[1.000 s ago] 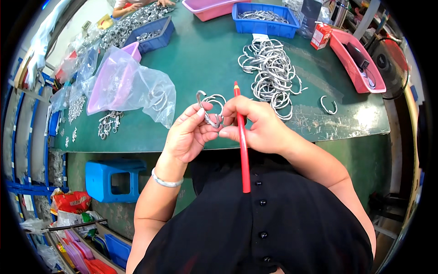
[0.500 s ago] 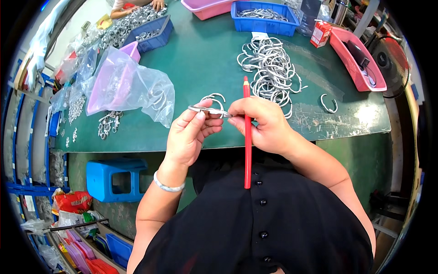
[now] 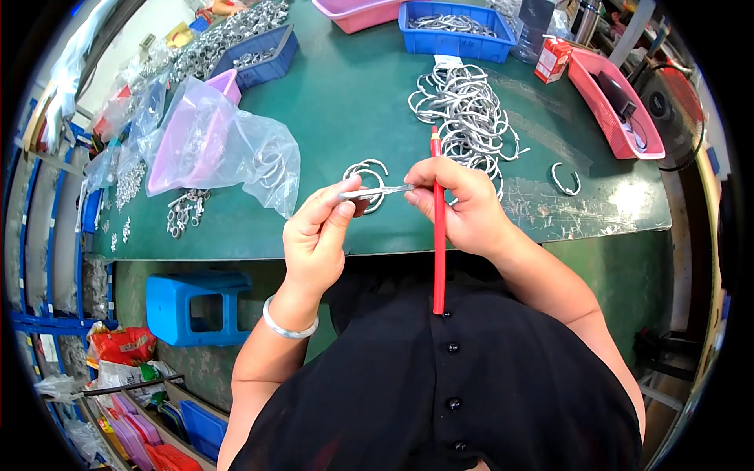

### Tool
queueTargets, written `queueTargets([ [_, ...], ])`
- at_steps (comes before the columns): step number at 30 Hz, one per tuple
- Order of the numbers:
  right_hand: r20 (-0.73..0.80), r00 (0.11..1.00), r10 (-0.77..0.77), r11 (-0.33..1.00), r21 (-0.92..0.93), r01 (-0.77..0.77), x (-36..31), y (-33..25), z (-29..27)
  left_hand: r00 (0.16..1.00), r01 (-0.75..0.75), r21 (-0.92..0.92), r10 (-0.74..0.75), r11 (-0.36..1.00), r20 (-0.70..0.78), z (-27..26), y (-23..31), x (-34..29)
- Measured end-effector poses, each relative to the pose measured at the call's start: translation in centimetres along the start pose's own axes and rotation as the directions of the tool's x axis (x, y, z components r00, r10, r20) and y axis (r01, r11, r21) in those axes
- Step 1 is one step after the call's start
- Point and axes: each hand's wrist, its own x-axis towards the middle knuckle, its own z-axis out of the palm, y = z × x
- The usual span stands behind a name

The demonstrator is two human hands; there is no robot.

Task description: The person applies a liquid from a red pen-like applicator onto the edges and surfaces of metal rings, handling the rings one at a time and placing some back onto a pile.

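My left hand [image 3: 318,235] is closed on an open silver metal ring [image 3: 377,192], pinched between thumb and fingers and seen nearly edge-on. Its far end meets the fingertips of my right hand [image 3: 463,204]. That same hand also keeps a thick red pencil [image 3: 440,251], which stands nearly upright with its tip away from me. Just behind my hands, a couple of similar curved rings [image 3: 365,165] lie on the green table [image 3: 338,110]. A heap of such rings [image 3: 463,110] is piled farther off to the right.
One open ring [image 3: 565,179] lies apart at the right. Behind are blue bins [image 3: 459,35], [image 3: 259,63] and a pink basket [image 3: 616,102]. A clear plastic bag [image 3: 267,157] covers a pink tub at the left. A blue stool [image 3: 196,310] stands below the table edge.
The held ring has turned to a flatter, more edge-on view, and both hands have shifted slightly. The pencil has moved a little right. Another person's hands have mostly withdrawn from the parts at the far left.
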Motion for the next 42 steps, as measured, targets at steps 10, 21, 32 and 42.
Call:
queueTargets([
  [10, 0.043, 0.992, 0.118, 0.984, 0.131, -0.123, -0.3, 1.0, 0.4, 0.985, -0.175, 0.169, 0.173, 0.970, 0.026, 0.0, 0.7, -0.2],
  [21, 0.170, 0.968, 0.185, 0.982, 0.011, -0.189, -0.3, 1.8, 0.7, 0.724, -0.349, 0.813, 0.685, 0.466, -0.082, -7.4, 8.1, 2.7],
  [32, 0.274, 0.960, 0.065, 0.965, -0.262, 0.010, 1.1, 4.4, 3.0, 0.973, -0.147, 0.899, 0.223, 0.411, 0.057, -16.5, 7.9, 8.0],
  [42, 0.460, 0.883, 0.089, 0.902, -0.414, 0.124, 1.7, 5.3, 3.5, 0.976, -0.090, 0.787, 0.211, 0.610, -0.052, -17.9, 8.1, 5.5],
])
